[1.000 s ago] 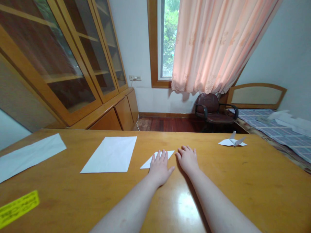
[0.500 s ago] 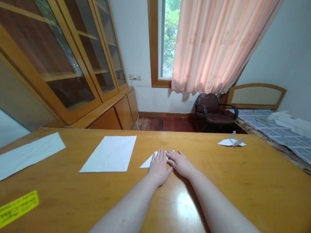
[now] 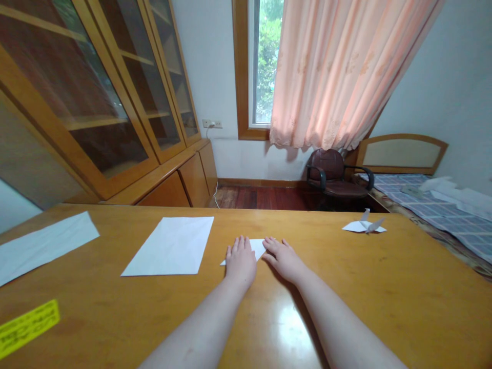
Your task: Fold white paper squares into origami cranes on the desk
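A small folded white paper (image 3: 257, 247) lies on the wooden table (image 3: 384, 297), mostly hidden under my hands. My left hand (image 3: 240, 261) lies flat on its left part with the fingers stretched out and together. My right hand (image 3: 283, 259) rests flat beside it, its fingertips touching the paper's right end. Neither hand grips anything.
A flat white sheet (image 3: 169, 246) lies left of my hands, and another white sheet (image 3: 42, 246) lies at the far left edge. A yellow label (image 3: 26, 328) sits near the front left. A folded paper crane (image 3: 364, 225) stands at the back right. Beyond the table are a chair (image 3: 338, 177) and a bed (image 3: 442, 210).
My right hand slid left from the bare table onto the right end of the folded paper. My left hand shifted a little left over the paper, covering more of it.
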Demonstrator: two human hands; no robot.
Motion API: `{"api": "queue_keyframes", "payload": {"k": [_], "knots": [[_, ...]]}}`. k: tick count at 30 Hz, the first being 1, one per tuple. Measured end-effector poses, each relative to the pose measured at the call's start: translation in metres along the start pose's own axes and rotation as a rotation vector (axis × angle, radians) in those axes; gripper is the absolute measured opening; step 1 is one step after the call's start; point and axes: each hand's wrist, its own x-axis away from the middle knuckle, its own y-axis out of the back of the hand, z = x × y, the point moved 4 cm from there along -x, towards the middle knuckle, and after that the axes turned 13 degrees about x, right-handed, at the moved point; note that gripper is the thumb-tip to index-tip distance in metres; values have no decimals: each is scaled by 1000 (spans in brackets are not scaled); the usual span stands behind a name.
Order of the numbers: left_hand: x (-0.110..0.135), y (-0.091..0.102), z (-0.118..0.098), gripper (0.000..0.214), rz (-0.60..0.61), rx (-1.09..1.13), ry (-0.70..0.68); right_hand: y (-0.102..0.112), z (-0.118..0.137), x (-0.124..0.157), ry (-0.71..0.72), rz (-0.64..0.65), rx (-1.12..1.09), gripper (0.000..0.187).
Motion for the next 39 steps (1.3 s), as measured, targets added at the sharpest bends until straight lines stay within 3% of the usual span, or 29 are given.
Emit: {"api": "queue_keyframes", "payload": {"k": [13,19,23,30,34,39], "knots": [[0,13,-3,49,-70,210,-34,0,-5,-1,-65,-57,-5,56],[-5,7,3,61,-51,420,-2,-1,-11,-3,-110,-123,3,56],[-7,3,5,50,-24,451,11,2,-14,-2,-134,-220,-25,52],[-5,11,3,21,-75,558,-54,2,-21,-4,-182,-442,-261,47],[-3,17,-1,20,-110,608,-74,2,-24,-5,-203,-506,-420,49],[-1,24,-3,20,-163,657,-91,6,-28,-2,-341,-523,-521,48]]}}
